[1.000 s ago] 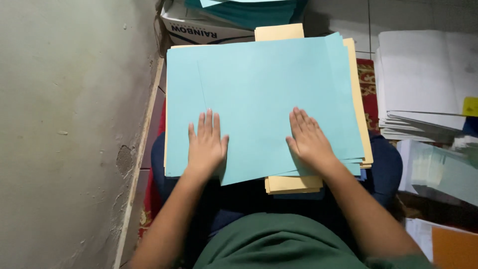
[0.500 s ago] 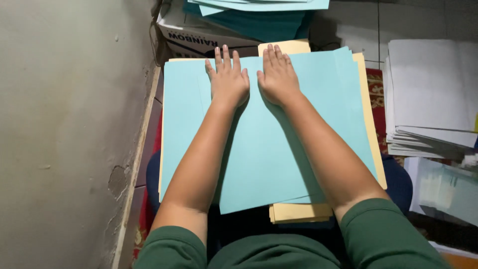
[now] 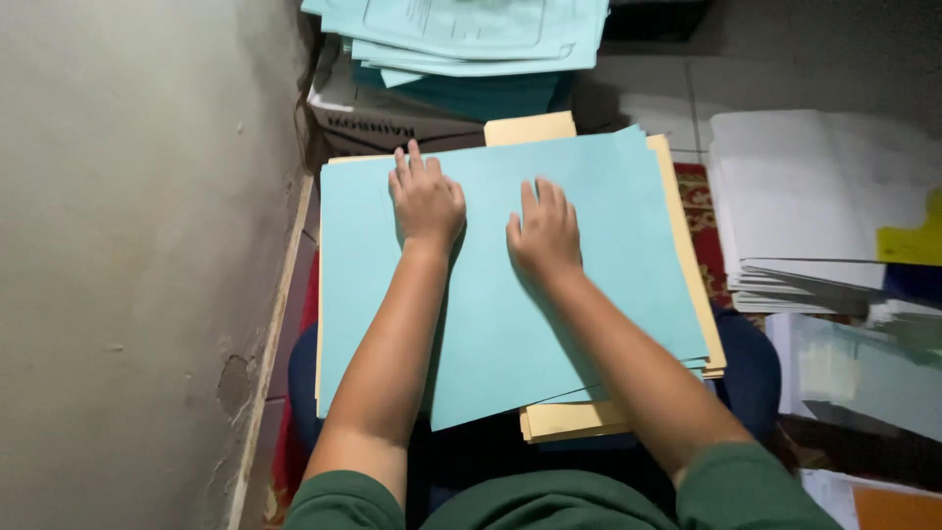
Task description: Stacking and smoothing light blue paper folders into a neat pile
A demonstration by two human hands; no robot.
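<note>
**Inspector:** Item under hand: a light blue sheet (image 3: 549,294), top of a stack on the person's lap, centre of view. Cream folders (image 3: 569,420) lie beneath it, showing at the 6 o'clock and 3 o'clock edges.

**Clerk:** How will it handle?

**Inspector:** In my judgement, light and thin, card or heavy paper. It lies flat without curl, so fairly stiff for its weight, yet it would bend if lifted by one corner. The surface looks smooth; sheets are likely to slide on one another. Not fragile, though edges and corners would crease.

**Clerk:** Best place to take hold?

**Inspector:** The free edges at 3 and 9 o'clock, or the near corner at 6 o'clock that overhangs the folders. Two hands would keep it flat.

**Clerk:** The hands?

**Inspector:** Left hand (image 3: 425,201) is flat, palm down, fingers extended and close together, pressing the sheet near its 12 o'clock edge. It grasps nothing. Right hand (image 3: 546,231) is likewise spread flat on the sheet, just beside the left, toward 1 o'clock from centre. Nothing is gripped.

**Clerk:** Surroundings?

**Inspector:** A box (image 3: 392,123) at 12 o'clock carries more blue papers (image 3: 471,29). White paper stacks (image 3: 814,206) sit at 3 o'clock. A bare wall (image 3: 137,265) runs along 9 o'clock.
</note>
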